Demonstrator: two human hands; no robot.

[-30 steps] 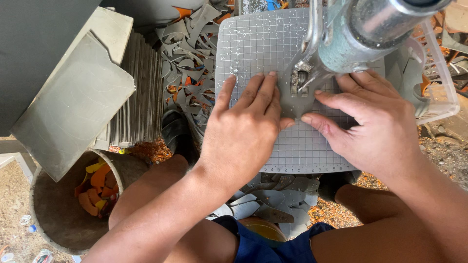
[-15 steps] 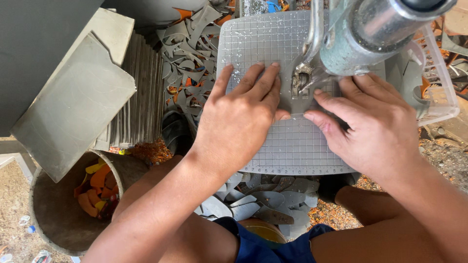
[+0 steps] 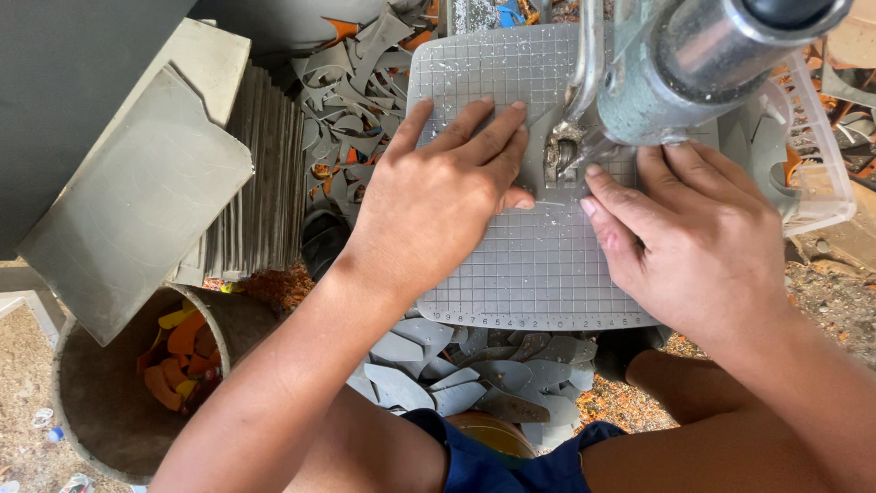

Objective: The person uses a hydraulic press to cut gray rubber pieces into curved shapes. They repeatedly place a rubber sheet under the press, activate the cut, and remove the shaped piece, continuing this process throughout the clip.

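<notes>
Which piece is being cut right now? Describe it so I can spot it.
Start at the gridded grey mat in the middle. Both hands, the left hand and the right hand, press a flat grey sheet piece onto it under the metal machine head. Unlike the loose grey offcuts below, it lies pinned flat.

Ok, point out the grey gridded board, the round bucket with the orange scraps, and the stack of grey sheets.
Gridded board (image 3: 538, 274), head view, bare lower middle of its surface.
Round bucket (image 3: 68, 402), head view, inner wall at left.
Stack of grey sheets (image 3: 260, 183), head view, ribbed edges of the stack.
</notes>
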